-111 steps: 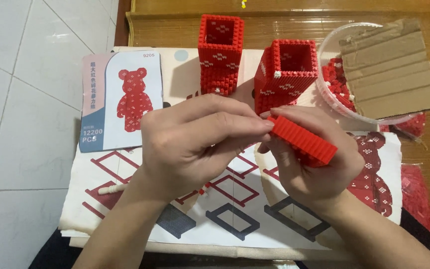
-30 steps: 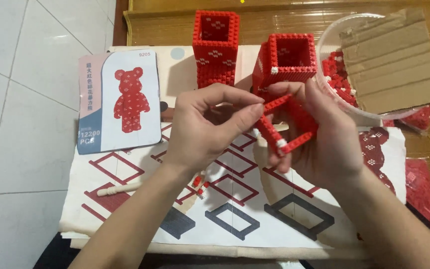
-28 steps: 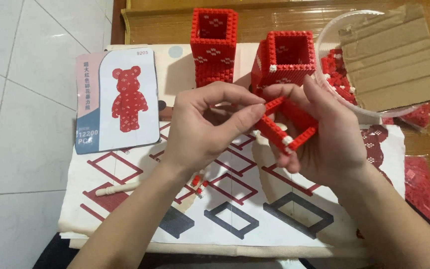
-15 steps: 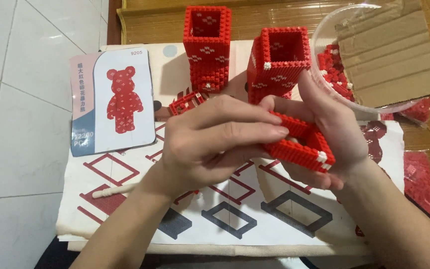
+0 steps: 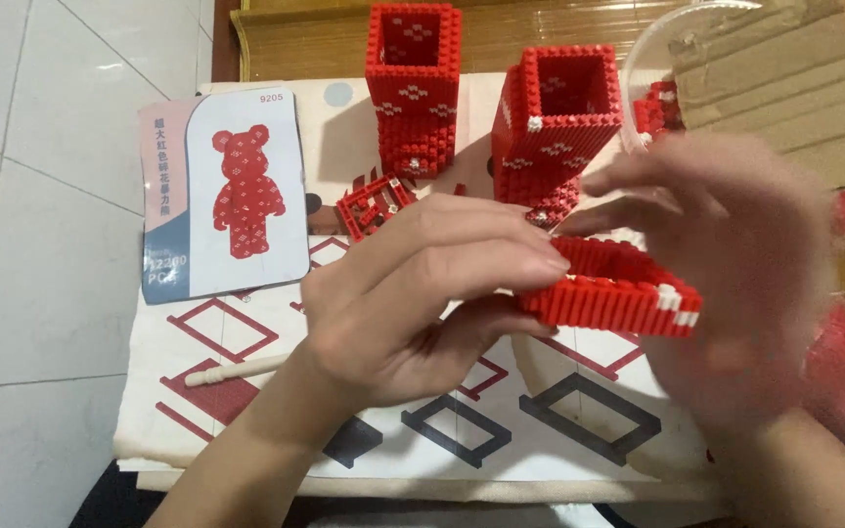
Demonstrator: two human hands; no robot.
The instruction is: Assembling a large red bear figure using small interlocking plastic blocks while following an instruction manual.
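My left hand (image 5: 413, 293) grips the left end of a flat, hollow red brick frame (image 5: 618, 298) with a few white studs, fingers over its top and thumb beneath. My right hand (image 5: 745, 235) is blurred, fingers spread, just behind and to the right of the frame, and does not seem to be gripping it. Two tall hollow red brick towers (image 5: 413, 88) (image 5: 555, 127) with white patterns stand beyond my hands. A small red brick piece (image 5: 374, 203) lies in front of the left tower.
A card picturing a red bear (image 5: 222, 196) lies at left on a printed sheet of diagrams (image 5: 540, 430). A white stick tool (image 5: 237, 370) rests on the sheet. A clear bowl (image 5: 638, 59) of red bricks and cardboard (image 5: 784, 78) sit at the back right.
The frame has been turned from tilted to nearly flat. My right hand has let go of it and is moving off to the right. My left hand keeps hold.
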